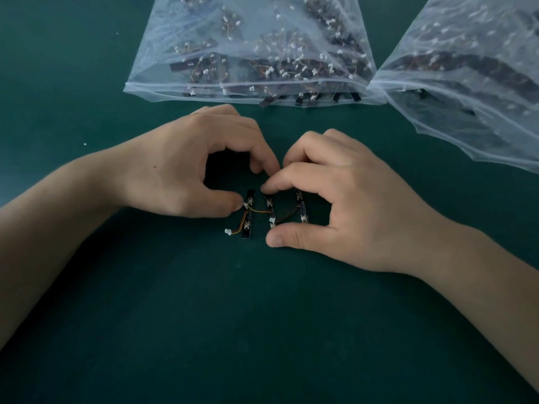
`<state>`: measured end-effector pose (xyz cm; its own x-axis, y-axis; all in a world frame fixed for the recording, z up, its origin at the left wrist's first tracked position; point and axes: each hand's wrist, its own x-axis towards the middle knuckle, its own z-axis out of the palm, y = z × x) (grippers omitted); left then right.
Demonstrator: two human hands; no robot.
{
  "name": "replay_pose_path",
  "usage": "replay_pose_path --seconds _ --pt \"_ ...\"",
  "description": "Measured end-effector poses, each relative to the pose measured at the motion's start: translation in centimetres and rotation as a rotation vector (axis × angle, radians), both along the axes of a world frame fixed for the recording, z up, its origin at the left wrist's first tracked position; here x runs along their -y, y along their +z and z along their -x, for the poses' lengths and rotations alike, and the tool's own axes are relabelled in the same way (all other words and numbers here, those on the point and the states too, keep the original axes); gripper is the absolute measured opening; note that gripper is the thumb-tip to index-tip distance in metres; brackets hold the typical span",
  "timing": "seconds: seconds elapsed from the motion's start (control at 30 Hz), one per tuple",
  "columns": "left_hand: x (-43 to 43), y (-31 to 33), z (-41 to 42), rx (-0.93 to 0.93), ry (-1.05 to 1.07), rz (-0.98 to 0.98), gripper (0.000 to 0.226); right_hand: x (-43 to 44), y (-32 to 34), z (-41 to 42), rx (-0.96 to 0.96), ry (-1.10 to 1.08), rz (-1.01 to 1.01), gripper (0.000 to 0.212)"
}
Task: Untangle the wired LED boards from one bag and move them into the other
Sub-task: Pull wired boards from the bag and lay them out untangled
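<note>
Three short black LED boards joined by thin wires (pixel 258 212) lie side by side on a dark green table (pixel 262 316), just in front of a centre bag (pixel 233 88) and a right-hand bag (pixel 437 91), both clear and full of boards. The right hand (pixel 344 199) pinches the middle board (pixel 269 209) end to end between forefinger and thumb, with the right board (pixel 303 212) under its arch. The left hand (pixel 180 170) is curled with its thumb tip touching the left board (pixel 248 225); whether it grips cannot be told.

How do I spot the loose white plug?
On the green table, between the left hand and right hand, three black LED boards lie side by side. An orange wire curls off the leftmost board. The white plug ends it, alone, touching no board.
</note>
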<state>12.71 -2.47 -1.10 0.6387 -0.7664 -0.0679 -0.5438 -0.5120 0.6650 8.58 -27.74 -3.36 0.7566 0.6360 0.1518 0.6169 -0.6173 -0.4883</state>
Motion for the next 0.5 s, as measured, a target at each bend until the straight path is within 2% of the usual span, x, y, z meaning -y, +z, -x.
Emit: replay_pose_path --seconds 0.23,0.33,0.5 --pt "0.0 0.6 -0.1 -0.060 -0.034 0.000 0.056 -0.1 0.0 0.0 -0.001 -0.004 -0.012 0.054" --pt "0.0 0.3 -0.2 -0.016 -0.002 0.022 0.055 -0.1 0.0 0.0 0.007 0.003 -0.009 0.054" --pt "-0.1 -0.5 0.2 0.077 0.076 0.156 0.034 0.3 0.3 0.1 -0.021 -0.004 -0.065 0.049"
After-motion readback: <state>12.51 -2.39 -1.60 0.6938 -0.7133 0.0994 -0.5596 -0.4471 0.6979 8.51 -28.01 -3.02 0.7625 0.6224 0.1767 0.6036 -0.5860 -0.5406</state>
